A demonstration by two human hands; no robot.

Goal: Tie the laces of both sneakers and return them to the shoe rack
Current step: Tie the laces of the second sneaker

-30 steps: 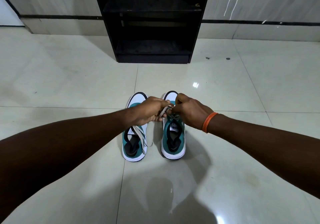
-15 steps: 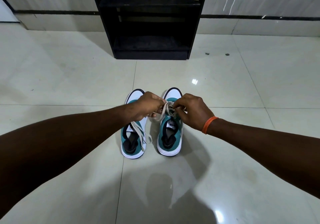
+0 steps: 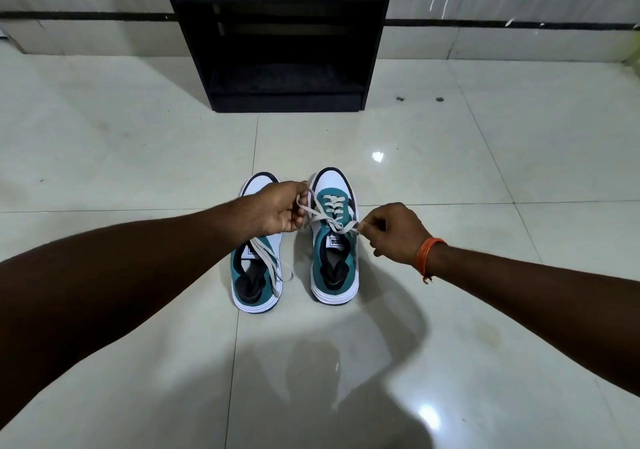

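Note:
Two teal and white sneakers stand side by side on the floor, toes pointing at the rack. Over the right sneaker (image 3: 333, 265) both hands pull its grey lace (image 3: 325, 218) apart. My left hand (image 3: 277, 211) grips one lace end above the left sneaker's toe. My right hand (image 3: 391, 232), with an orange band at the wrist, pinches the other end just right of that shoe. The lace crosses in a knot over the tongue. The left sneaker (image 3: 256, 275) has its laces lying loose across its opening and side.
A black shoe rack (image 3: 284, 98) with open shelves stands against the wall straight ahead of the sneakers. Glossy pale floor tiles (image 3: 450, 171) surround the shoes. Two small dark specks (image 3: 439, 99) lie right of the rack.
My hands, close together over the right sneaker's laces before, have pulled apart sideways, drawing the lace ends out taut. The view has tilted slightly down.

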